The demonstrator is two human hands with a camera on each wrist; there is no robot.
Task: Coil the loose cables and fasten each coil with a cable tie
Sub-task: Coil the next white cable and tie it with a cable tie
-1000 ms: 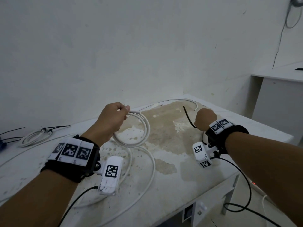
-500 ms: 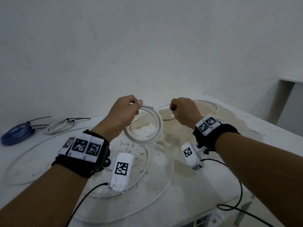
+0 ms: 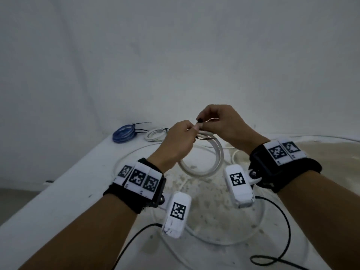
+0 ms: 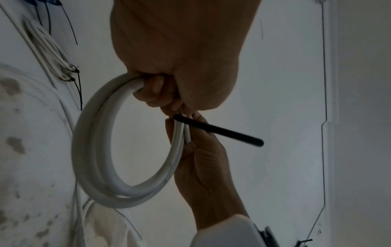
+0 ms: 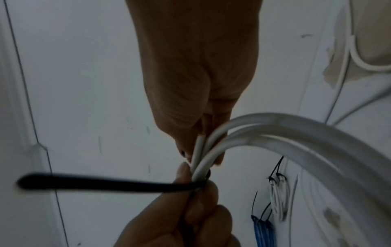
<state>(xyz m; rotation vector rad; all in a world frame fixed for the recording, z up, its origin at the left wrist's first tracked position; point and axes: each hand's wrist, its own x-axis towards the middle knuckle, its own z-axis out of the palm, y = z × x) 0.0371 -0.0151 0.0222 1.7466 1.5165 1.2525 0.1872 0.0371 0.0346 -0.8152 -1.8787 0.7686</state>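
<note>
A white cable coil of several loops hangs above the table from my left hand, whose fingers curl round its top. In the left wrist view the coil hangs as a ring under the gripping fingers. My right hand meets the left at the coil's top and pinches a black cable tie. The tie crosses the bundled strands, its free end sticking out sideways. In the right wrist view the tie runs left from the strands. Whether it is looped shut is hidden.
A tied blue coil and a tied white coil lie at the table's far left. More loose white cable loops over the stained tabletop. Black camera cords trail near me. The table's left edge drops to the floor.
My right hand came left from the table's right side with the black tie and joined the left hand at the coil. Both hands rose. The view swung left.
</note>
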